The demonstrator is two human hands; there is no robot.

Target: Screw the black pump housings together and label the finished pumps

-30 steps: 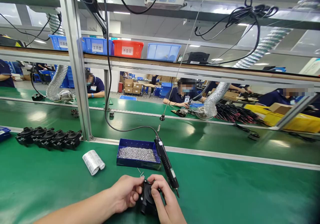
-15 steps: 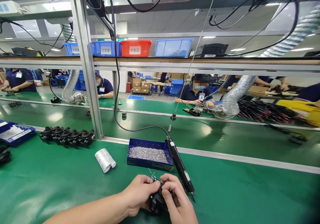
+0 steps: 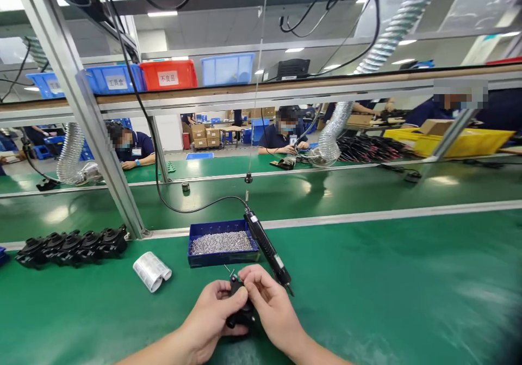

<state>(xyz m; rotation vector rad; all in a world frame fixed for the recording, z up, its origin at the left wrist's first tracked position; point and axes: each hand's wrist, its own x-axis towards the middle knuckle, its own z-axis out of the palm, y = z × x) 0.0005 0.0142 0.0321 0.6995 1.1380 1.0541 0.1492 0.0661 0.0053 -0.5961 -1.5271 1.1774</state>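
My left hand [image 3: 215, 309] is closed around a black plastic part [image 3: 241, 318], with the thumb pressed along its top. From the other side, my right hand [image 3: 269, 305] grips the same part's upper edge with bent fingers. Its fingertips partly cover the part, and whether a small piece is between them is hidden. Thin bright metal pins [image 3: 229, 270] stick out at the far end of the part. Just beyond my hands, a dark blue tray [image 3: 223, 258] holds many small silvery screws. A black electric screwdriver [image 3: 267, 245] hangs at the tray's right side, tip down.
Several similar black parts [image 3: 73, 247] stand in a row at the left. A curled sheet of white labels [image 3: 150, 271] lies nearer. A metal post [image 3: 87, 115] rises behind the row. Across the line, a person [image 3: 285, 134] works at the far bench.
The view has swung to the right and tilted, so the bench things appear further left. My right hand has turned, with its fingers still on the black part. The left hand keeps its hold.
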